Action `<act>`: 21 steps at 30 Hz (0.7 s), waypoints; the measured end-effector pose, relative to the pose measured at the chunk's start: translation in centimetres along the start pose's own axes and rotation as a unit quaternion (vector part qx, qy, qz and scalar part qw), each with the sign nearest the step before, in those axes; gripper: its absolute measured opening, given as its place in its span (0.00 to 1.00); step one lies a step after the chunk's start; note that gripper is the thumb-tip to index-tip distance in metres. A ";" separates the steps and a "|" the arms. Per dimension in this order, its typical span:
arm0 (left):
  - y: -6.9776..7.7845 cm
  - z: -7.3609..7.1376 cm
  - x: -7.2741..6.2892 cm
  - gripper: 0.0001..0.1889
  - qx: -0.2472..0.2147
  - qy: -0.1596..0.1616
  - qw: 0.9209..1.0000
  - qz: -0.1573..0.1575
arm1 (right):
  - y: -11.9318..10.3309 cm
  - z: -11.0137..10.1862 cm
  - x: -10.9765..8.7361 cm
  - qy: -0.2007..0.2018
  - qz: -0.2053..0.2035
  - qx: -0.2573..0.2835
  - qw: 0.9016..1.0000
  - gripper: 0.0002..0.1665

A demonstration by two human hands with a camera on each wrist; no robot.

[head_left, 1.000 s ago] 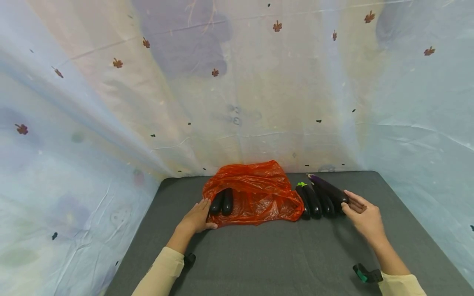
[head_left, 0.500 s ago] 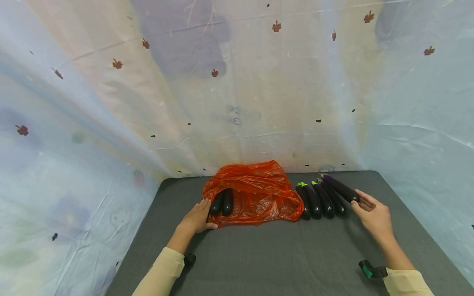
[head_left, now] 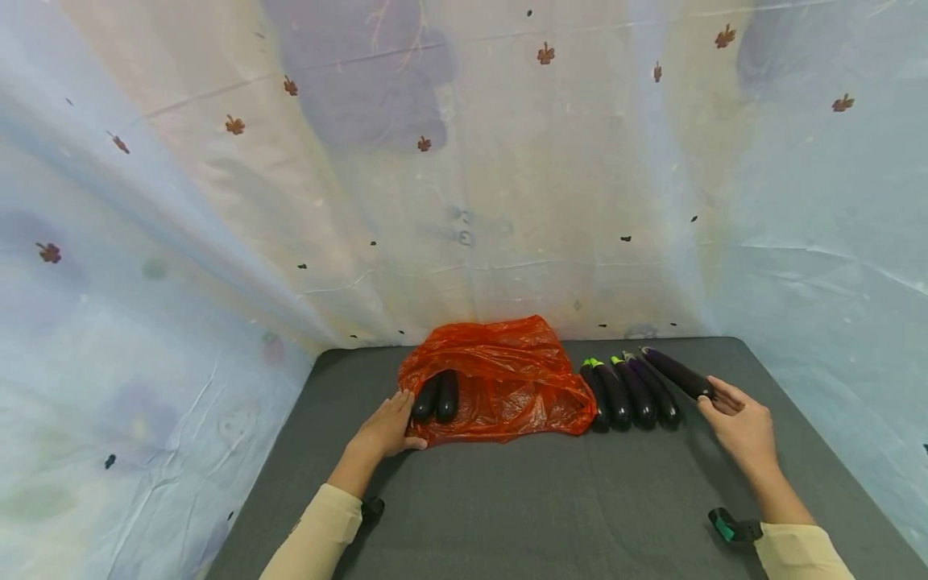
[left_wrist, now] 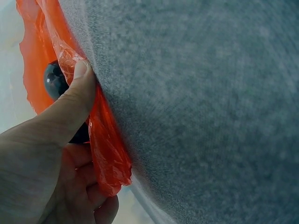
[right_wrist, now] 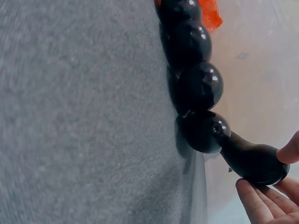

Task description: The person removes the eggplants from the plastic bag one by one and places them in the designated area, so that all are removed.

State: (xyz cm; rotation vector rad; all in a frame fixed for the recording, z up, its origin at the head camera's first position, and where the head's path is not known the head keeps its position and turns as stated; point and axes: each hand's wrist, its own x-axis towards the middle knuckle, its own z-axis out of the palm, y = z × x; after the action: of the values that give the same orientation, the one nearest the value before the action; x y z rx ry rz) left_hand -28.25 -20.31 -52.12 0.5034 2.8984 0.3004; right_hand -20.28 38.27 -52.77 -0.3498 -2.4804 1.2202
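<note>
Right hand (head_left: 748,431) pinching one eggplant (head_left: 677,372), I hold it farther toward three o'clock than before, beside four others (head_left: 638,398); my left hand (head_left: 385,426) grips the red bag (head_left: 500,370) at nine o'clock.

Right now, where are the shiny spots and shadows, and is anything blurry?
Head view: little glints on the crinkly red bag, and a soft shadow on the gray table near the right hand. Right wrist view: bright dots on the rounded ends of the eggplants, with dark shadows beside them. Left wrist view: the table looks soft and blurry toward the right.
</note>
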 end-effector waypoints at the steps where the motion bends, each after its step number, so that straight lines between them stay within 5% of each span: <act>1: 0.0 0.0 0.0 0.52 0.000 0.000 1.000 0.000 | 0.1 0.0 0.1 0.000 0.003 -0.002 1.000 0.35; 21: -0.1 0.1 0.2 0.52 0.000 -0.003 1.000 -0.004 | 1.6 0.3 0.7 -0.054 0.003 -0.048 0.997 0.33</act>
State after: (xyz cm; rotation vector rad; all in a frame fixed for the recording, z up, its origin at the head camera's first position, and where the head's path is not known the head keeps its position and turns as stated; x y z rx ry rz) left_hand -28.41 -20.29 -52.28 0.4905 2.8945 0.2987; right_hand -20.89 39.22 -54.05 -0.3239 -2.6377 1.1533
